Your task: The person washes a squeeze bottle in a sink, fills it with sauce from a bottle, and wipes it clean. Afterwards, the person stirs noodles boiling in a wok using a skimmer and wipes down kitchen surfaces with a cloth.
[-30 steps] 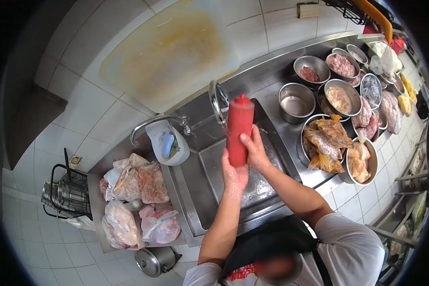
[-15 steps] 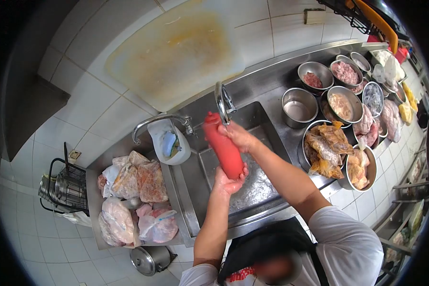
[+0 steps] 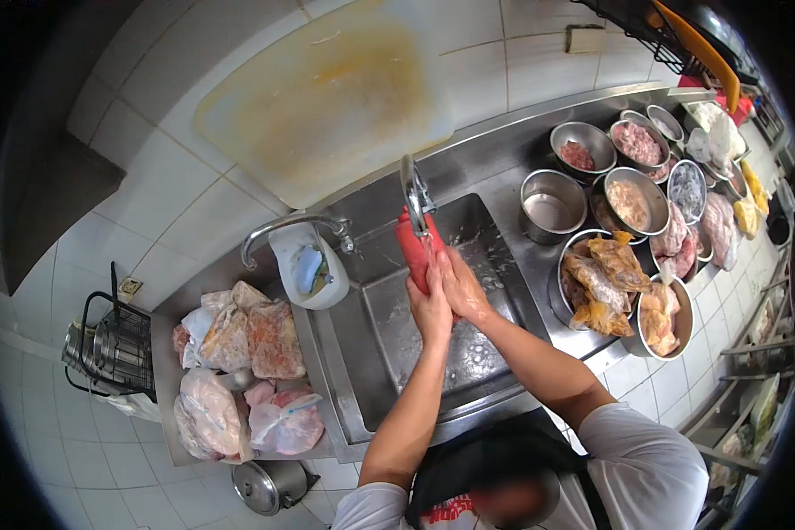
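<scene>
A red squeeze bottle (image 3: 411, 250) lies between my two hands over the steel sink (image 3: 389, 322), its upper part close to the curved faucet (image 3: 409, 181). My left hand (image 3: 431, 309) holds the bottle from the left and below. On the right side, my right hand (image 3: 462, 287) is pressed round the lower part of the same bottle. Water falls from the faucet onto the bottle and hands and splashes into the basin. The bottle's lower end is hidden by my hands.
A second faucet (image 3: 296, 225) arches beside a white container (image 3: 322, 287). Bagged meat (image 3: 225, 336) fills the left basin. Steel bowls (image 3: 552, 203) and pots of meat (image 3: 662, 322) stand on the right counter. A cutting board (image 3: 327, 97) leans against the wall.
The bottle has gone from upright beside the faucet to tilted beneath it, and now sits lower in my hands. My hands have come together around it, and water now splashes over them.
</scene>
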{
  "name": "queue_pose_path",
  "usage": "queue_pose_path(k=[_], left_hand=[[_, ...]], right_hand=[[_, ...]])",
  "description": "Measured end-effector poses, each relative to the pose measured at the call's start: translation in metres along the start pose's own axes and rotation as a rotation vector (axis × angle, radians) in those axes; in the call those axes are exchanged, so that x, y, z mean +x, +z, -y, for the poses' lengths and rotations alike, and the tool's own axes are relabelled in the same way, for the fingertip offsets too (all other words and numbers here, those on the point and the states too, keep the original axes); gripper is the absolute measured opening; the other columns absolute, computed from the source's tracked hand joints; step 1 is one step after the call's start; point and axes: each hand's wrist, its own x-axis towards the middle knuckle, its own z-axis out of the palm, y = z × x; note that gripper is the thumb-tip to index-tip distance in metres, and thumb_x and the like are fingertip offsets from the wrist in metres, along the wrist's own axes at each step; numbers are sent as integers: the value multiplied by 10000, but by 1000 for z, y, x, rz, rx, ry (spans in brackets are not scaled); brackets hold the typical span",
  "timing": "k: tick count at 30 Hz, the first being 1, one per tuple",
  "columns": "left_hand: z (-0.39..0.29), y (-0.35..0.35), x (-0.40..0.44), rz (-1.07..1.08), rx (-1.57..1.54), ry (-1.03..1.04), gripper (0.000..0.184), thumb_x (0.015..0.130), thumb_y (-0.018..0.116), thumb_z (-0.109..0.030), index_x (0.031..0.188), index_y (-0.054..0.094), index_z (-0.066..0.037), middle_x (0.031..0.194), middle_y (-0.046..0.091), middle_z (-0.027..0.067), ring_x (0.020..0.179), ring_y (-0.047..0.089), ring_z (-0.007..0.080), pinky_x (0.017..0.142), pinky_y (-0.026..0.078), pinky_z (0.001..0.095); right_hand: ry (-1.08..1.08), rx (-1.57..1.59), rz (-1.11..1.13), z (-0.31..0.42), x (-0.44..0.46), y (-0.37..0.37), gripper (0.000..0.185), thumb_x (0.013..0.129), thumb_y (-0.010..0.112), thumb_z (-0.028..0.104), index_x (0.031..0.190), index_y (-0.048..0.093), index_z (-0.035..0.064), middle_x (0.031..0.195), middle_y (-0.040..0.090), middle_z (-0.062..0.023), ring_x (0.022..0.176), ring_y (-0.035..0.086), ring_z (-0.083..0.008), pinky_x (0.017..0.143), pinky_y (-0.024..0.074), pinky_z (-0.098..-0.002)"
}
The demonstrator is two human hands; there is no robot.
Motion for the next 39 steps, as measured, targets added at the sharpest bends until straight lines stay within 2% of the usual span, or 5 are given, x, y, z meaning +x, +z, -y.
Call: queue_pose_path(k=[9, 18, 23, 28, 39], left_hand=[[-12, 10, 59, 268, -526, -215, 585, 898, 662, -482, 1234, 538, -20, 1133, 618, 93, 927, 611, 159, 820, 499, 331], [-19, 40, 38, -184, 441, 406, 892, 792, 739, -363, 1421, 286, 80, 1320, 487, 306, 1234, 504, 414, 1042, 390, 449], [-31, 29, 89, 152, -213, 53, 352, 811, 760, -310, 931, 629, -6, 919, 669, 142, 840, 636, 260, 803, 506, 383], [-33, 8, 85, 549, -813, -211, 480, 915, 629, -451, 1170, 576, -48, 1061, 648, 119, 940, 631, 205, 830, 514, 357], [0, 22, 36, -30, -19, 118, 612, 849, 740, -229, 1302, 418, 27, 1176, 578, 155, 1058, 590, 251, 917, 479, 357]], right_hand=[[-85, 537, 303, -27, -21, -24, 794, 926, 633, 301, 1537, 184, 67, 1477, 398, -132, 1224, 523, -255, 1067, 390, -381], [-225, -258, 5, -20, -42, -20, 1037, 763, 730, 293, 1558, 76, 173, 1229, 539, -294, 1072, 581, -468, 895, 499, -498], [-135, -157, 87, -14, -60, -31, 1012, 772, 728, 282, 1559, 101, 170, 1292, 519, -267, 1095, 600, -416, 926, 496, -451], [-268, 365, 197, -23, -40, -34, 870, 852, 697, 269, 1538, 197, 79, 1376, 495, -224, 1246, 526, -284, 1050, 404, -362], [-224, -201, 64, -28, -48, -28, 836, 847, 683, 401, 1530, 253, 182, 1259, 562, -216, 1057, 587, -453, 914, 502, -476]])
